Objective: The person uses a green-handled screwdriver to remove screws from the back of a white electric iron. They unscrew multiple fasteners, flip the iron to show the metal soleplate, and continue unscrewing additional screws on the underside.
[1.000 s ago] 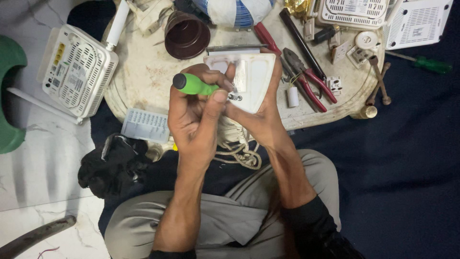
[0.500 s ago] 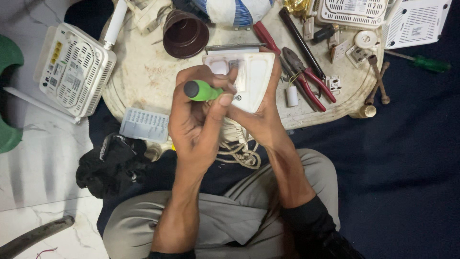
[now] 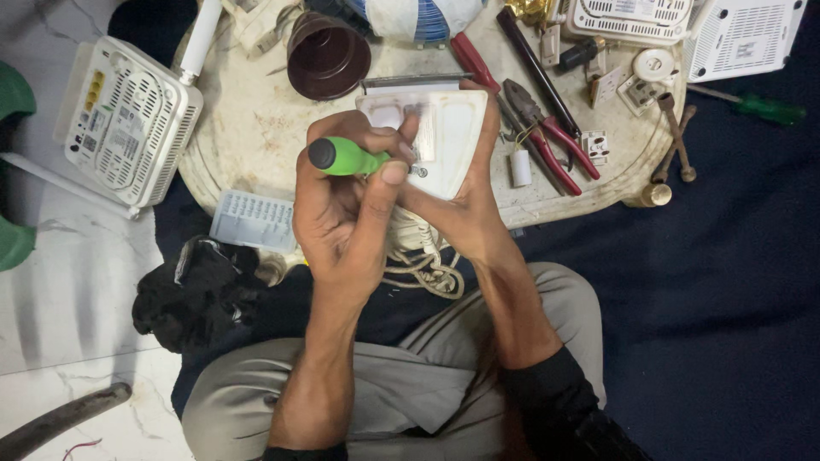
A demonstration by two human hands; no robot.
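Left edge: a white vented router box (image 3: pixel 128 128) lies half on the pale floor (image 3: pixel 68 290), touching the rim of the round bench (image 3: pixel 248 162); a green object (image 3: pixel 13 171) is cut off by the frame.
Near left: a small white ribbed panel (image 3: pixel 254 220) overhangs the bench edge, with a crumpled black cloth (image 3: pixel 201 290) below it.
Left hand (image 3: pixel 342 230): fingers clamped round the green-handled screwdriver (image 3: pixel 346 157), thumb pressed along the handle, tip aimed at the white plate.
Screwdriver handling: light, stiff, and the rubbery-looking handle should resist slipping; best held at the thick green part, as it is.
Centre: the white plastic switch plate (image 3: pixel 440 137) is propped on the bench at the near edge, over the person's lap.
Plate handling: likely light, hard and brittle, apt to crack if squeezed or levered; safest held by its edges.
Right hand (image 3: pixel 465 209): fingers wrapped round the plate's right edge and underside, holding it tight.
Below the hands: a knot of pale cord (image 3: pixel 423 265) hangs from the plate toward the lap.
Bench top: a brown cup (image 3: pixel 329 55) behind the plate, red-handled pliers (image 3: pixel 547 137) just right of it, and small white fittings (image 3: pixel 636 85) farther right.
Right side: a second green screwdriver (image 3: pixel 756 107) lies on the dark blue cloth (image 3: pixel 726 299).
Room: the person sits cross-legged; the bench is worn, stained and crowded.
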